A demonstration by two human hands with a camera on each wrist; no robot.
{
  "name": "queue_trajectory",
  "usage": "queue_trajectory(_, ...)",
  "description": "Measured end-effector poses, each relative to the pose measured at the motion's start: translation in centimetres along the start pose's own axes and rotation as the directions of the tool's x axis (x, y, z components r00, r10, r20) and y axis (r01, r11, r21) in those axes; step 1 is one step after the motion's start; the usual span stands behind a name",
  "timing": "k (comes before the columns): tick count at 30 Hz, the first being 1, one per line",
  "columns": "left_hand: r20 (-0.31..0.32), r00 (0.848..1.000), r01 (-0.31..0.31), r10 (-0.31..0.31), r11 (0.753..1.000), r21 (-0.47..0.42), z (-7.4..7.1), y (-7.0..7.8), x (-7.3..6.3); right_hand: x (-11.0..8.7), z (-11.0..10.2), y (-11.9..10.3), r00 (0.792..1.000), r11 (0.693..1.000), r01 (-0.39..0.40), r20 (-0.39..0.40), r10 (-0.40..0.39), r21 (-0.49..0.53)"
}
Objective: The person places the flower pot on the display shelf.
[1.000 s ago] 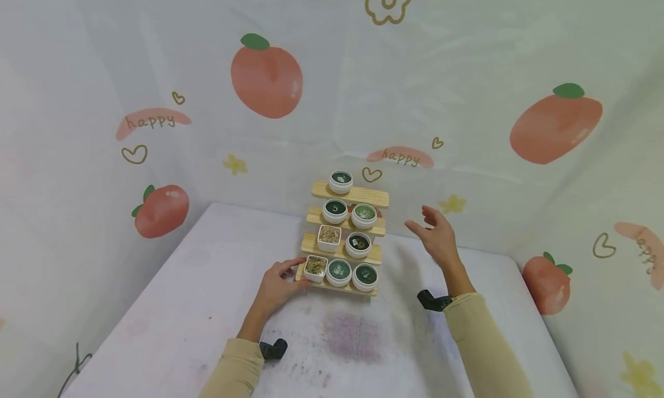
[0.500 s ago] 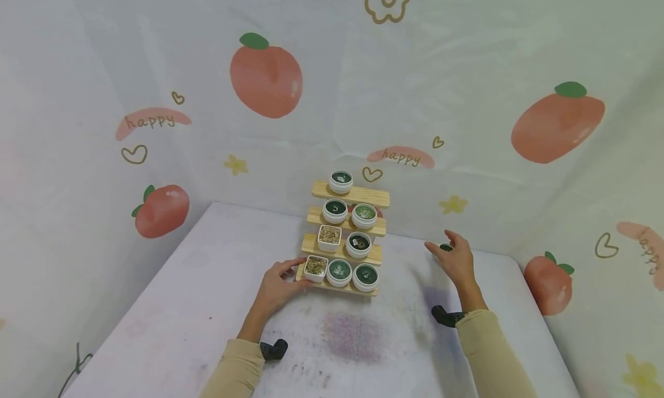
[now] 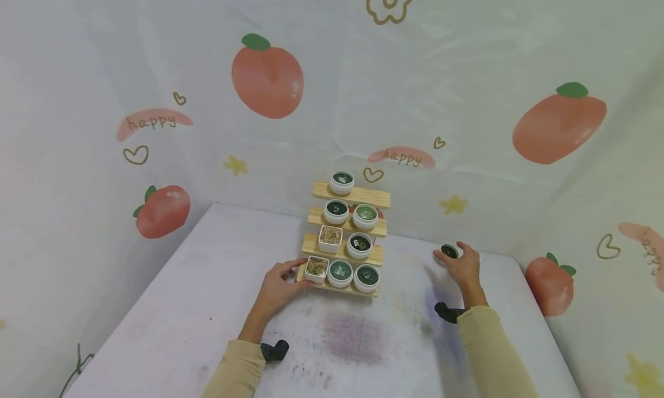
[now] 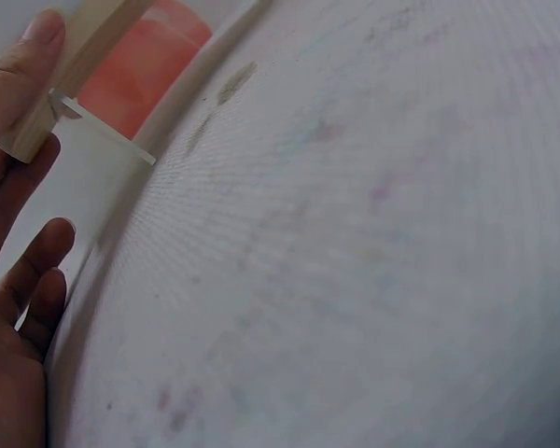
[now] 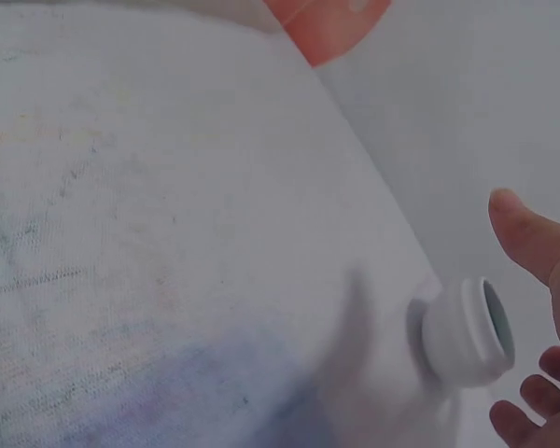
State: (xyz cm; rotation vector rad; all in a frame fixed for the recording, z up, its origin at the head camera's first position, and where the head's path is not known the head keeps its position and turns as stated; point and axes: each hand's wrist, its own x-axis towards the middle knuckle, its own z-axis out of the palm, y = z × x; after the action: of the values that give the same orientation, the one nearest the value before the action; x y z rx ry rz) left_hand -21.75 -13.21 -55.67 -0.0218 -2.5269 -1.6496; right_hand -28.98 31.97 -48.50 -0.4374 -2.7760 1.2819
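Observation:
A tiered wooden display stand (image 3: 377, 197) bears several small white pots. In the head view, my left hand (image 3: 279, 284) grips the left end of the lowest board, beside a square pot of dried bits (image 3: 316, 266). The left wrist view has the thumb laid over that board (image 4: 30, 135) and a finger under it. Off to the right, my right hand (image 3: 465, 268) reaches around a round white pot (image 3: 449, 250) with a dark green top. In the right wrist view, the thumb and curved fingers stand apart from this pot (image 5: 462, 334), which sits on the table.
Round pots with green tops, such as the top one (image 3: 342, 181), share the stand with another square pot (image 3: 330, 238). A white cloth with printed fruit (image 3: 267, 81) hangs behind the table (image 3: 218, 254). The right pot stands near the back edge.
My right hand has moved right and down from beside the stand to the lone pot at the back right. My left hand keeps its hold on the stand.

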Motion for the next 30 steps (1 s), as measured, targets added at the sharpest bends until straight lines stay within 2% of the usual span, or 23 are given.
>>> queue_trajectory(5,0.008,1.000,-0.001,0.001,1.000,0.007,0.1,-0.1,0.0,0.0,0.1,0.7,0.999,0.999,-0.037,-0.013,0.038,0.023)
queue_trajectory(17,-0.002,1.000,-0.008,0.008,1.000,0.021,0.0,0.1,-0.2,0.7,0.7,1.6,1.000,0.999,-0.018,-0.012,0.018,0.043)
queue_trajectory(24,0.000,1.000,0.006,-0.006,1.000,0.027,0.0,0.2,-0.1,1.4,1.8,2.4,0.997,0.998,-0.037,-0.072,0.040,0.042)
queue_trajectory(30,-0.010,1.000,0.004,-0.004,1.000,0.021,0.0,0.2,-0.1,1.1,2.2,1.9,0.992,0.996,-0.066,-0.099,0.072,0.061)
